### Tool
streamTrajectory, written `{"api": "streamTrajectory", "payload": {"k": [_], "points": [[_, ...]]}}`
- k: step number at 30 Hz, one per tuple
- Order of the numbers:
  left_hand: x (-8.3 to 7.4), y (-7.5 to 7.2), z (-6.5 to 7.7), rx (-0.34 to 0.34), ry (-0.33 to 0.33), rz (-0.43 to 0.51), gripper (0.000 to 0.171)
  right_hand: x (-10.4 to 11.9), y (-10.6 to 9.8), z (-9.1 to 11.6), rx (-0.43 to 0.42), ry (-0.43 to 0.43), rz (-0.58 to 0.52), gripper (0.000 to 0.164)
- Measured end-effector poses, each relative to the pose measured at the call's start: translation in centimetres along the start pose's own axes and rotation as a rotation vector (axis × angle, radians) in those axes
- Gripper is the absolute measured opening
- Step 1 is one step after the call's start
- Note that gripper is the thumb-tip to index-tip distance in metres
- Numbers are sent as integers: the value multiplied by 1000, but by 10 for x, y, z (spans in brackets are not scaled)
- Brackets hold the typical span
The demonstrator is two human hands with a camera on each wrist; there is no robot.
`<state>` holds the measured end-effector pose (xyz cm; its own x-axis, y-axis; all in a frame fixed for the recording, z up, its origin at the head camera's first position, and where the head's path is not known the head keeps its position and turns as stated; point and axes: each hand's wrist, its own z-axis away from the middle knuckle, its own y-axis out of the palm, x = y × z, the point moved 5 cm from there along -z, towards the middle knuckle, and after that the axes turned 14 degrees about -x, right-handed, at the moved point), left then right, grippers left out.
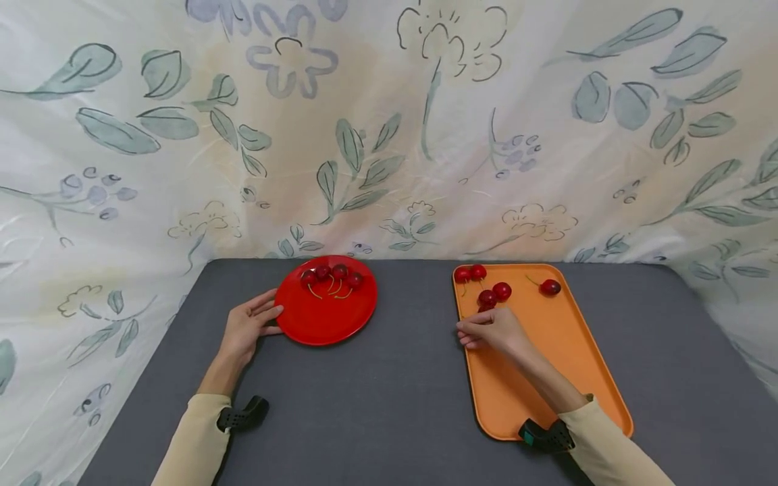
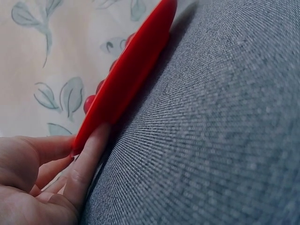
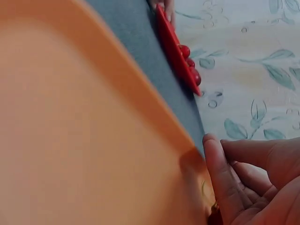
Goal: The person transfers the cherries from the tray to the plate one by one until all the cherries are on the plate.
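One cherry (image 1: 485,308) perhaps against right hand (image 1: 496,329)

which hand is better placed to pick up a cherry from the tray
Probably the right hand: it is over the orange tray, near its cherries, while the left hand grips the red plate.

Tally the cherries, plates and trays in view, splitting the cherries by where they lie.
Cherries on the red plate: 4
Cherries on the orange tray: 6, one partly hidden by the right hand
Plates: 1
Trays: 1
Total in sight: 12
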<state>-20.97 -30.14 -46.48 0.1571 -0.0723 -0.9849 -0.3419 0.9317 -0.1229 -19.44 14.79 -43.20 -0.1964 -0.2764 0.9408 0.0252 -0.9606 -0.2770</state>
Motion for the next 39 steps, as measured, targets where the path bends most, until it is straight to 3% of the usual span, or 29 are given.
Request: {"api": "streamTrajectory", "payload": {"k": [10,24,39], "points": [[-1,2,0,1,-11,10,55,-20,-28,-4,-31,100,18,32],[3,1,-1,-11,11,-2,54,-24,-61,-24,-202,95,99,36],[8,1,-3,-10,5,11,53,-19,-52,-24,-155,100,95,46]]}}
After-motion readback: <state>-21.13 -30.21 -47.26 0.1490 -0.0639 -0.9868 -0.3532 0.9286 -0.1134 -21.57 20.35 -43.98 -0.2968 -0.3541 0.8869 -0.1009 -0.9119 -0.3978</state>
